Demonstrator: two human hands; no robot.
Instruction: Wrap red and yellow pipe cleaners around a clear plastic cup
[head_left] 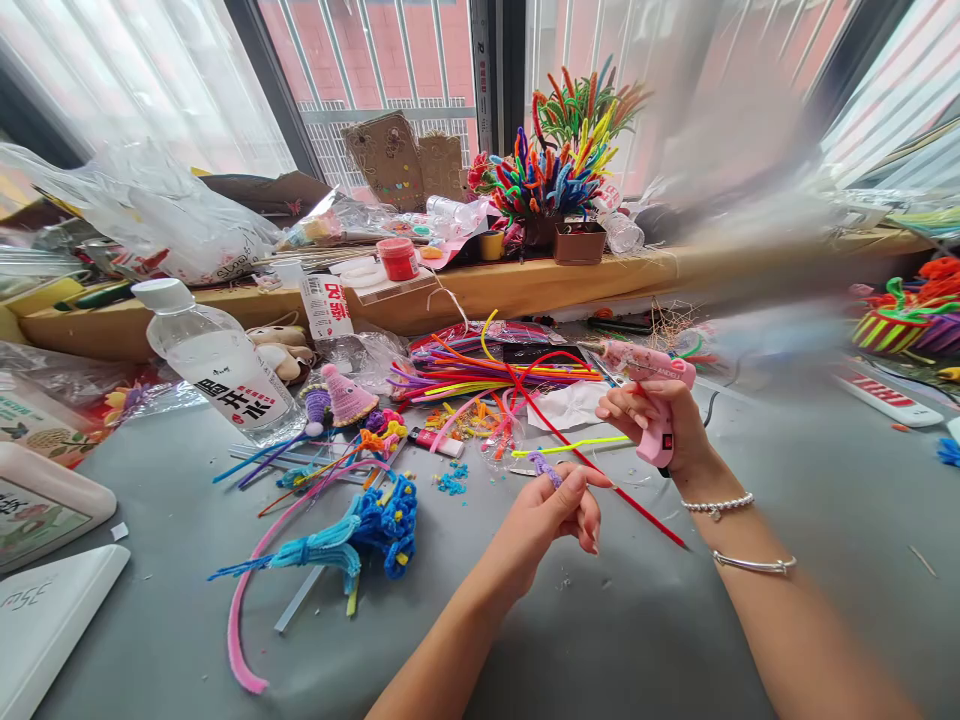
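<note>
Far left edge of the bench [675, 640]: a white framed board [45, 620], and behind it a water bottle [225, 370] lying tilted. Nearer the middle, a long pink pipe cleaner [247, 590] curling past a blue pipe-cleaner bundle [375, 520], with a small pink knitted cone [346, 396] just behind. Further back, towards the far edge, a fan of loose coloured pipe cleaners [480, 375]. Left hand [555, 515], fingers curled closed, pinching a small purple pipe-cleaner piece [545, 467] at the fingertips, lifted off the bench near the middle. Just right of it and slightly beyond, right hand [660, 420] wrapped shut around the grip of a pink glue gun [645, 385], nozzle pointing left, well above the purple piece and not touching it. A long red pipe cleaner [600, 470] slanting between the two hands, from the loose pile down towards the near right. Along the windowsill [480, 285] behind, a pot of bright pipe-cleaner flowers [559, 170]. Far right edge blurred; only a striped basket [896, 325] recognisable.
</note>
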